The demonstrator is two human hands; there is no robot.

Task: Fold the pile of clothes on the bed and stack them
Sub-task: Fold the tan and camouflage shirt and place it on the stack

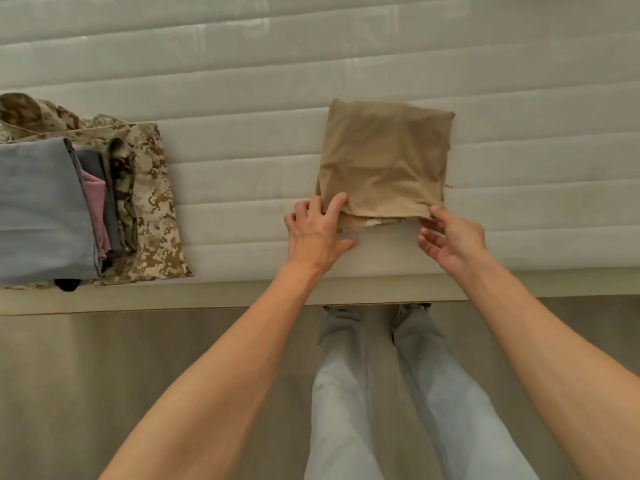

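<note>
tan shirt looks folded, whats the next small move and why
Probably slide both hands under the tan garment and carry it to the stack on the left. It lies folded square on the mattress, with the left hand and right hand already at its near corners.

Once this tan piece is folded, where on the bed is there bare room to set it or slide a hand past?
Bare mattress lies between the stack of folded clothes at left and the tan garment. More lies beyond the garment and to its right. It is crowded at the garment's near edge, where the left hand and right hand work.
</note>
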